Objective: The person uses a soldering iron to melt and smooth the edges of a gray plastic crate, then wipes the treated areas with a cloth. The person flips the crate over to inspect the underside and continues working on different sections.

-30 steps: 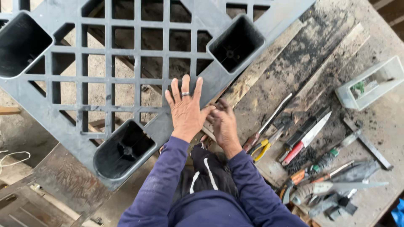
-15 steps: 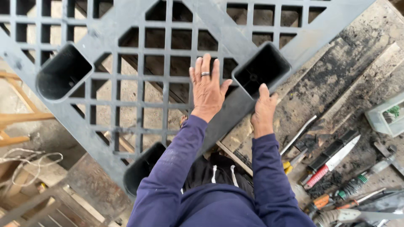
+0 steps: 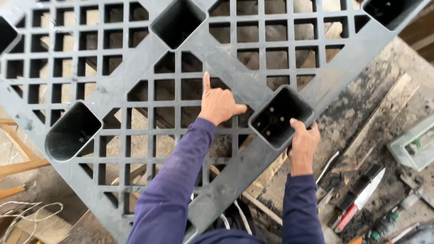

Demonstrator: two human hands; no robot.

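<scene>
A large dark grey plastic pallet (image 3: 135, 77) with a grid of square holes and hollow feet lies upside down across a worn wooden bench. My left hand (image 3: 219, 103) rests on the grid near the middle, forefinger stretched out along a rib and the other fingers curled into a hole. My right hand (image 3: 303, 142) grips the rim of a square hollow foot (image 3: 280, 116) at the pallet's near edge. Both sleeves are purple.
Hand tools lie on the scorched bench at the right: a red-handled knife (image 3: 359, 199), screwdrivers (image 3: 389, 221) and a thin metal rod (image 3: 327, 167). A small clear box (image 3: 413, 144) stands at the right edge. Wooden slats (image 3: 18, 167) and white cord (image 3: 27, 212) lie at the left.
The view has moved up over the pallet. My left hand went from flat and spread to pointing with one finger. My right hand slid onto the rim of the hollow foot.
</scene>
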